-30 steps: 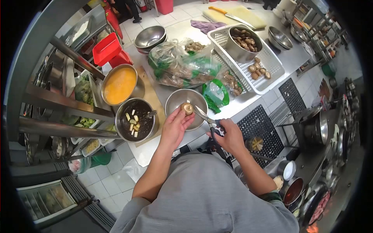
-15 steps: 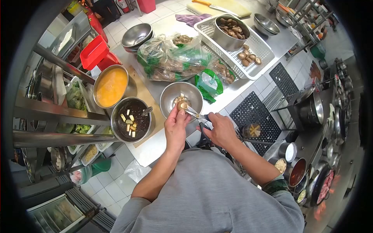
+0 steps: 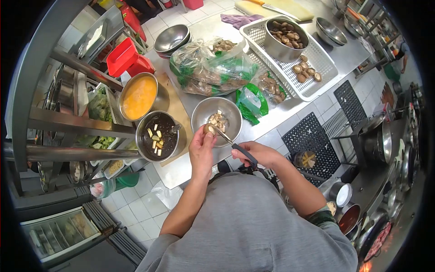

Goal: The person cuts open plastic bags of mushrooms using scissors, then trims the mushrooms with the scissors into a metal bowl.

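My left hand (image 3: 203, 146) pinches a brown mushroom (image 3: 210, 129) over the near edge of a steel bowl (image 3: 195, 119). Pale cut pieces (image 3: 219, 119) lie in that bowl. Dark-handled scissors (image 3: 245, 154) are in my right hand (image 3: 258, 155), their blades together against the mushroom. Behind the bowl are a plastic bag of mushrooms (image 3: 210, 72) and a green and clear bag (image 3: 252, 102). A white basket (image 3: 322, 59) at the right holds loose mushrooms (image 3: 306, 72) and a steel pot (image 3: 284, 51) full of mushrooms.
Left of the bowl stand a pot of orange liquid (image 3: 139, 97) and a pot of dark liquid (image 3: 158, 136) with pale pieces and a ladle. Stacked bowls (image 3: 172, 38) and red containers (image 3: 122, 57) are farther back. A stove with pans (image 3: 376, 240) is at the right.
The scissors' blades, apart a second ago, are now together at the mushroom. Both hands have turned and shifted slightly, and more of the cut pieces in the bowl show. The camera view has shifted.
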Demonstrator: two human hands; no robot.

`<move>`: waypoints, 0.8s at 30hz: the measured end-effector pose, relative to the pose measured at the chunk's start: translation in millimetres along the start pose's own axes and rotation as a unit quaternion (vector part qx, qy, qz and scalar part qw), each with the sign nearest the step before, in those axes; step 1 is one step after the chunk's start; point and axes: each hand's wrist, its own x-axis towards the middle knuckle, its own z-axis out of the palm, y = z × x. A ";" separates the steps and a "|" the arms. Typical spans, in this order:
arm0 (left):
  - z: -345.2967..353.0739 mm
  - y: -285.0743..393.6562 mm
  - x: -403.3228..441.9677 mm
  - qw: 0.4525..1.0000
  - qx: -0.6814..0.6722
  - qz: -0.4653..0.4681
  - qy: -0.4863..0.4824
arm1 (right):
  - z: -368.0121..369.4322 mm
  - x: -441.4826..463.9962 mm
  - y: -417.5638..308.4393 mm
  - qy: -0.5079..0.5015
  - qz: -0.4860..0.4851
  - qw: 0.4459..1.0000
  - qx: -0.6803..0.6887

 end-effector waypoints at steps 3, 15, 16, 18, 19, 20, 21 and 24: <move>1.6 0.0 1.8 1.000 0.014 -0.003 0.014 | -11.3 0.5 -3.8 -0.008 -0.018 0.998 -0.056; 66.4 30.7 25.0 0.995 -0.057 -0.057 -0.053 | -77.1 -63.0 8.4 0.030 -0.147 0.988 -0.045; 95.8 42.1 36.6 0.991 -0.069 -0.041 -0.107 | -84.7 -76.7 5.4 0.028 -0.159 0.987 -0.006; 151.3 76.0 50.1 0.980 -0.081 -0.009 -0.182 | -98.9 -97.0 1.9 0.031 -0.195 0.979 0.047; 172.7 92.3 53.2 0.976 -0.079 0.004 -0.203 | -105.4 -103.6 3.7 0.035 -0.206 0.976 0.059; 184.3 99.1 53.8 0.972 -0.076 0.018 -0.223 | -112.6 -111.1 5.6 0.037 -0.217 0.973 0.070; 185.2 95.9 56.0 0.980 0.038 0.094 -0.172 | -123.0 -119.6 5.9 0.054 -0.179 0.981 0.051; 126.4 46.7 89.7 0.867 0.438 0.162 -0.171 | -141.1 -123.9 23.1 0.088 -0.209 0.973 0.051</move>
